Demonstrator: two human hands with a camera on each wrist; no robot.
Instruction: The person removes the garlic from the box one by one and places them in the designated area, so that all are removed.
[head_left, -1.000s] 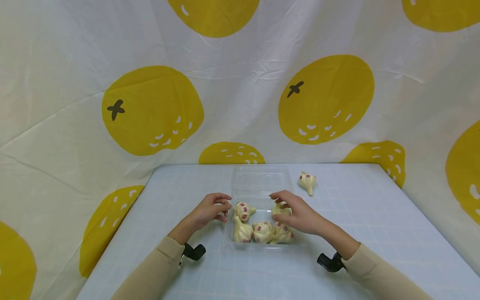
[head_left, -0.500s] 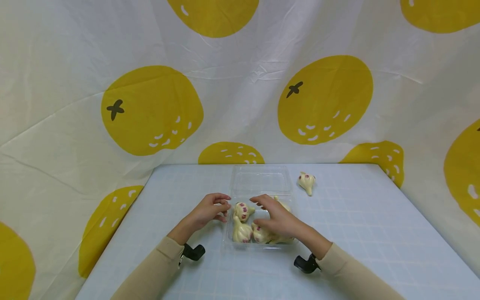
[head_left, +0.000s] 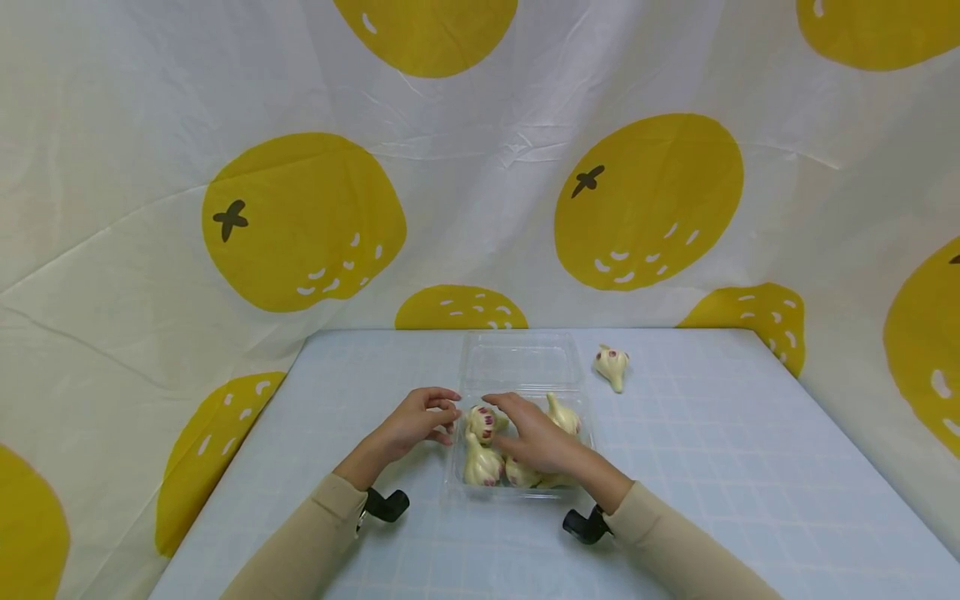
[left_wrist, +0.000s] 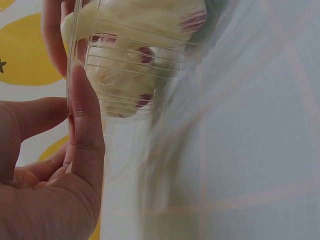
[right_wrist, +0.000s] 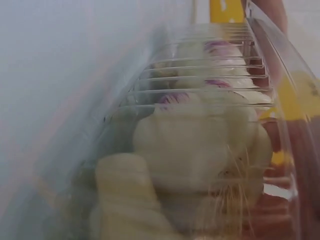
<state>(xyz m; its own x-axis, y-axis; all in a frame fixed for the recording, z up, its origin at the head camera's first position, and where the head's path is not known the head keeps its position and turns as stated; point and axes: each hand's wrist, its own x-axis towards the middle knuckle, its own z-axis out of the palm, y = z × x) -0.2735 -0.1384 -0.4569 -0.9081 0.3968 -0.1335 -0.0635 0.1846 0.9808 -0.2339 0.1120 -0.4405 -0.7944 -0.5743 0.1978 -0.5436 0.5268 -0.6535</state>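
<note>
An open clear plastic clamshell box (head_left: 525, 493) stands mid-table, with several pale garlic bulbs with purple marks inside. My left hand (head_left: 422, 421) is at its left side; in the left wrist view its thumb and finger pinch the rim (left_wrist: 71, 90). Over the box my right hand (head_left: 536, 433) reaches leftward. Its spread thumb and fingers lie on either side of the back-left garlic bulb (head_left: 482, 423). Another bulb (head_left: 482, 463) lies in front of that one, and one (head_left: 564, 415) sits at back right. The right hand partly covers the front bulbs (head_left: 519, 472).
The box's lid (head_left: 520, 360) lies folded back, away from me. Beyond it to the right, a loose garlic bulb (head_left: 612, 367) rests on the pale blue checked tablecloth (head_left: 712, 433). A white curtain (head_left: 480, 183) with yellow fruit prints hangs behind the table.
My right hand has left the back-right garlic bulb, now uncovered in the box, and moved left to the back-left bulb. The left hand has stayed at the box's side.
</note>
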